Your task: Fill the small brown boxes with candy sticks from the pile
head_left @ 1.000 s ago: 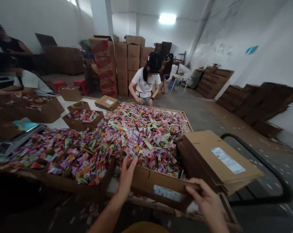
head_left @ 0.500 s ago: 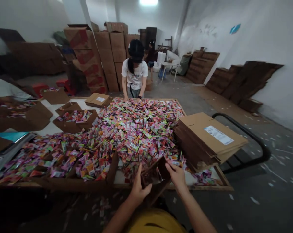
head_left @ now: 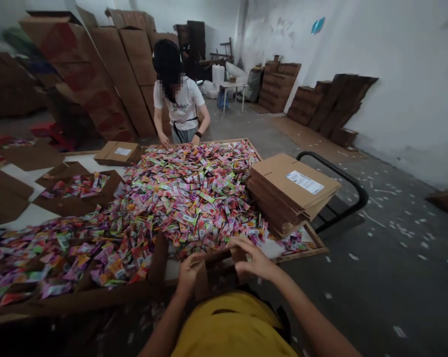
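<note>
My left hand [head_left: 189, 273] grips the left side of a small brown cardboard box [head_left: 217, 270] held at the near edge of the table. My right hand [head_left: 254, 260] is closed over the box's right top edge. Behind the box spreads a big heap of colourful small packets [head_left: 187, 193] on a low table with a wooden rim [head_left: 300, 253]. My yellow shirt fills the bottom of the view.
A stack of flat cardboard boxes [head_left: 291, 188] lies on the table's right corner, by a black trolley handle [head_left: 339, 173]. Another person in a white shirt [head_left: 179, 106] works at the far edge. Open boxes [head_left: 75, 188] sit at left; carton stacks [head_left: 108, 74] stand behind.
Both hands have pulled the cardboard box off the packet heap toward my body and folded it smaller. The view has swung to the right and down.
</note>
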A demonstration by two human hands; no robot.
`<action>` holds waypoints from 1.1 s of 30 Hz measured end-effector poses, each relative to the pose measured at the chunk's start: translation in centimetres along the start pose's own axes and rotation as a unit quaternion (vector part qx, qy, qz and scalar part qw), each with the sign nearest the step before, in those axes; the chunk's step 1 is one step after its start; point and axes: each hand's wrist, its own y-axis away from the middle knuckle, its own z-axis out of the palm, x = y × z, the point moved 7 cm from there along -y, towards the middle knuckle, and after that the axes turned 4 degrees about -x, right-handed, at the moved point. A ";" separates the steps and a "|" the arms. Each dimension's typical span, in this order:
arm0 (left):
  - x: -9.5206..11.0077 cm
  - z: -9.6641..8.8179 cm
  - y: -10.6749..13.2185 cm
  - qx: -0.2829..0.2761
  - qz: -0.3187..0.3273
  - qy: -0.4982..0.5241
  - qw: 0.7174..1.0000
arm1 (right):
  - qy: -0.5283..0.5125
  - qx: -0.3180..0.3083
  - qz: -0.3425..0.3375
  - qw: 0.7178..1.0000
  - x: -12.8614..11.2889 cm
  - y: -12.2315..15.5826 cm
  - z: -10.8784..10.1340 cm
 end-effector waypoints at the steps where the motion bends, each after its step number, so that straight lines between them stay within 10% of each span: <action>1: 0.2 0.0 0.1 -0.013 0.016 -0.004 1.000 | 0.007 -0.044 -0.015 0.999 -0.7 0.7 0.2; 5: 2.0 0.2 0.0 -0.108 0.104 -0.059 0.987 | 0.087 -0.087 -0.017 0.992 -0.6 2.6 0.6; 11: 4.5 0.2 0.5 -0.309 0.069 -0.218 0.923 | 0.105 0.039 -0.008 0.994 1.1 -0.5 0.4; 17: 7.0 4.1 1.3 -0.179 0.093 -0.450 0.870 | 0.274 0.075 0.041 0.958 0.3 -1.4 2.3; 22: 6.2 9.9 2.4 -0.264 0.121 -0.534 0.794 | 0.385 0.012 0.070 0.920 2.3 0.5 3.8; 27: 5.8 11.5 3.3 -0.288 0.198 -0.544 0.763 | 0.262 0.114 0.027 0.958 2.0 -0.6 2.4; 33: 5.8 10.3 0.7 -0.202 0.119 -0.559 0.795 | -0.012 0.125 0.016 0.992 6.4 -1.3 0.9</action>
